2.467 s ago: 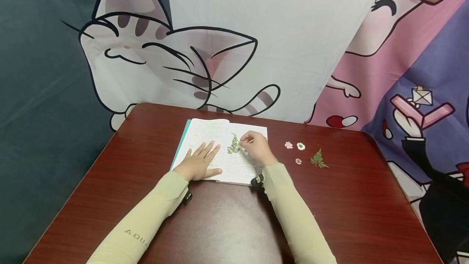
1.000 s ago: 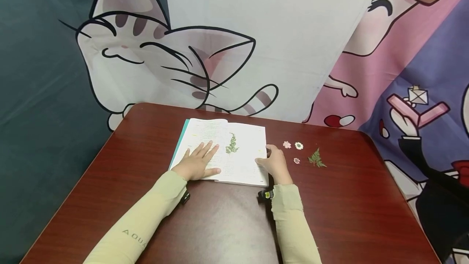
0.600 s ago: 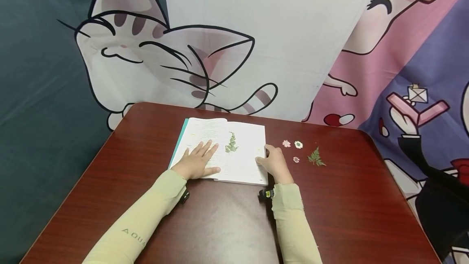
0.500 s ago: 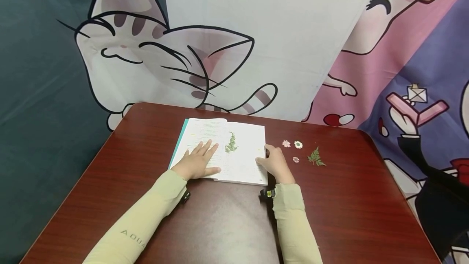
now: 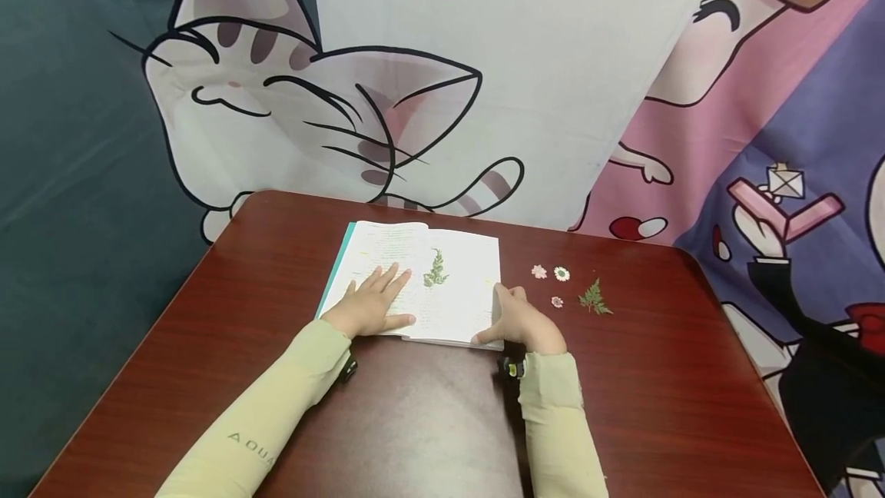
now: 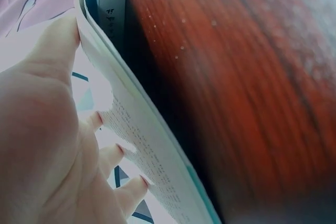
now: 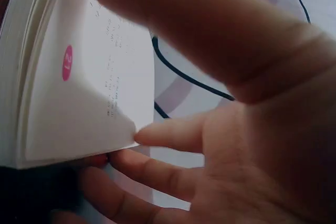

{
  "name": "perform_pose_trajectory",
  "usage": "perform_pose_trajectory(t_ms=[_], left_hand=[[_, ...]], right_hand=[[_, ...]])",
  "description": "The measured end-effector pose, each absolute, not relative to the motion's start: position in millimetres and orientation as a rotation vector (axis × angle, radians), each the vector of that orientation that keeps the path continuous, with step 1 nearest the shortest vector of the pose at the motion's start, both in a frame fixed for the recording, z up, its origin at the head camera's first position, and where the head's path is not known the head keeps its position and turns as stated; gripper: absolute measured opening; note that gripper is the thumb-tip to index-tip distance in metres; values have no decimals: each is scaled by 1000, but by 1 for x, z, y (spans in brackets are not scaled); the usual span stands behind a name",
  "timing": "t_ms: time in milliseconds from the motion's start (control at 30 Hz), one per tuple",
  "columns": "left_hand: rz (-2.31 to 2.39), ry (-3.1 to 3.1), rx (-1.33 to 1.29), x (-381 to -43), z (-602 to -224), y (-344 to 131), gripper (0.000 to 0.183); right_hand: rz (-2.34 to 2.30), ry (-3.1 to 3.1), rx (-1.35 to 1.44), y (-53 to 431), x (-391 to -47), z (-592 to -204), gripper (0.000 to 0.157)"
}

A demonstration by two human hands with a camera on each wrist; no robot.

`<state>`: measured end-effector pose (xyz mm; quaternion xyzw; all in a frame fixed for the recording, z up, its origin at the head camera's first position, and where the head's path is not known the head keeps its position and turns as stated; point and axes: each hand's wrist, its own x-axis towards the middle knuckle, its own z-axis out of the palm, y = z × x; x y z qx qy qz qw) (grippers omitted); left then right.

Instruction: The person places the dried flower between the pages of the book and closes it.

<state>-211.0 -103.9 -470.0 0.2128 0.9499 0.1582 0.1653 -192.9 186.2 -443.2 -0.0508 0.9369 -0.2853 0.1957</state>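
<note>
An open book (image 5: pixel 456 321) lies on the table, its printed pages facing up. A pressed green fern sprig (image 5: pixel 435 269) rests on the right page near the fold. My left hand (image 5: pixel 366 307) lies spread on the left page, fingers extended. At the right edge of the book, my right hand (image 5: pixel 523 321) grips the edge, thumb on the page near its lower corner. In the right wrist view, the index fingertip touches the page edge while other fingers (image 7: pixel 152 171) reach along and below it. The page number oval (image 7: pixel 67 63) shows pink.
Right of the book lie a pink dried flower (image 5: pixel 538 272), a white dried flower (image 5: pixel 561 273), a smaller pinkish flower (image 5: pixel 557 302) and another fern leaf (image 5: pixel 594 297). The reddish-brown table (image 5: pixel 429 421) backs onto a cartoon-printed cloth (image 5: pixel 539 60).
My right hand has left the fern sprig on the page and moved right to the book's edge. Since half a second ago its thumb has slid toward the near corner. The left hand stays.
</note>
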Motion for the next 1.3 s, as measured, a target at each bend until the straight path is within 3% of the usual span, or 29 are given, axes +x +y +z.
perform_pose_trajectory(t_ms=[67, 167, 800, 1167, 1300], left_hand=[[445, 2707, 606, -211, -470, -104, 88], [441, 2705, 604, -211, -469, -104, 88], [439, 2673, 595, -209, -470, -101, 88], [469, 2693, 604, -211, -471, -104, 87], [475, 2692, 610, -211, -472, -104, 87]], right_hand=[[-765, 2623, -146, 184, -190, -442, 121], [-751, 2625, -134, 182, -187, -440, 124], [-795, 2676, -248, 189, -180, -427, 86], [-1061, 2655, -364, 189, -185, -420, 110], [-1166, 2629, -371, 191, -188, -419, 107]])
